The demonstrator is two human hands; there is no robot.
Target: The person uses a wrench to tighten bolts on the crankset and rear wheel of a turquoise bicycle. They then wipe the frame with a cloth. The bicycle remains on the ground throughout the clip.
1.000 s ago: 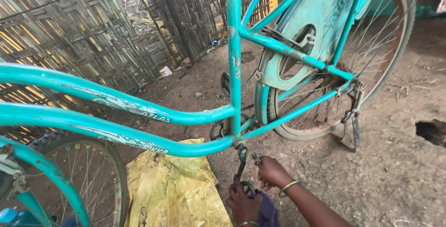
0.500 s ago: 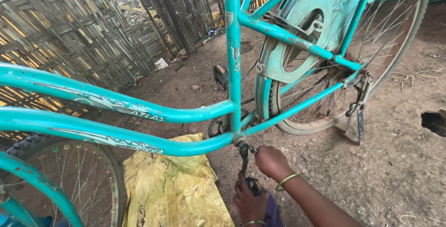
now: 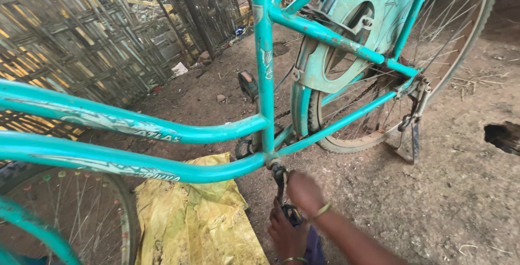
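A teal bicycle frame [image 3: 264, 70] stands across the view. Below its bottom bracket hangs a dark crank arm [image 3: 279, 177] with a pedal [image 3: 293, 214] at its lower end. My right hand [image 3: 304, 192], blurred, with a bangle on the wrist, is curled against the crank arm just below the bracket. My left hand [image 3: 287, 234] comes up from the bottom edge and grips the pedal from underneath. Whether the right hand holds a small tool is hidden by blur.
A crumpled yellow plastic sheet [image 3: 189, 221] lies on the dirt under the frame. The rear wheel [image 3: 460, 59] with chain guard and kickstand [image 3: 414, 140] stands at right, the front wheel [image 3: 81, 216] at lower left. A woven bamboo fence [image 3: 81, 37] runs behind. A hole [image 3: 504, 136] is at the far right.
The view has closed in on the crank. My right hand has slid left and down onto the crank arm; my left hand stays at the pedal.
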